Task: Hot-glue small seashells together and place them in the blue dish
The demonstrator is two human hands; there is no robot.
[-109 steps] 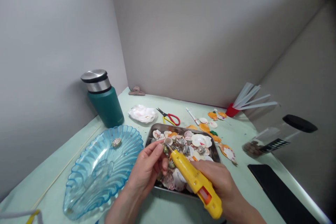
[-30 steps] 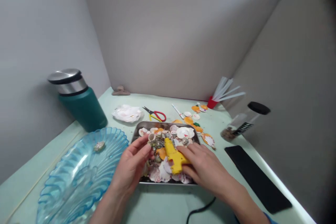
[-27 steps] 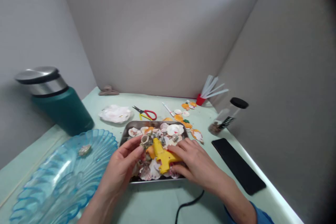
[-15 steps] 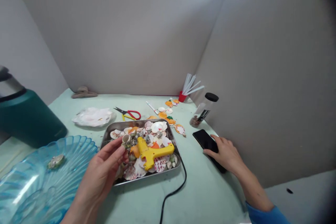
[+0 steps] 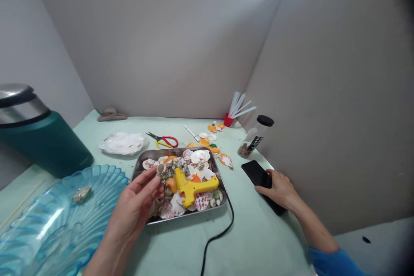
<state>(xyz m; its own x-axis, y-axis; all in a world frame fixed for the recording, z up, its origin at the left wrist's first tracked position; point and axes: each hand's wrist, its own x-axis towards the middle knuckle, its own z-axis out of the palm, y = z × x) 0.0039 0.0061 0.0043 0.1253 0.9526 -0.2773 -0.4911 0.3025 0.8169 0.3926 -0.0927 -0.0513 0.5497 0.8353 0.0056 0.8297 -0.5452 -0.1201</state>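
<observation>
- Clock directions are read from the tray (image 5: 152,154), with twelve o'clock pointing away from the wearer.
- The left hand (image 5: 137,200) sits at nine o'clock, reaching over the tray's edge; its thumb and index finger are nearly together, parted only by the small shell (image 5: 161,170) pinched between them.
- The small shell lies right at the fingertips, projecting toward one o'clock from them, its round mouth tipped upward; whether it touches the shells beneath cannot be told.
- The right hand (image 5: 280,187) is at three o'clock, thumb and fingers spread across the black slab (image 5: 255,174), thumb by one long edge, fingers by the other; whether they grip or merely rest cannot be told.
- The yellow glue gun (image 5: 190,187) lies on its side over the loose shells (image 5: 177,204) in the tray, handle toward three o'clock, clear of both hands.
- Its black cable (image 5: 213,239) crosses the tray's edge at four o'clock and runs toward six.
- The blue dish (image 5: 69,220) is at eight o'clock, a single shell (image 5: 82,194) inside.
- Scissors (image 5: 163,139) lie near eleven o'clock, the clear jar (image 5: 255,138) stands at two.
</observation>
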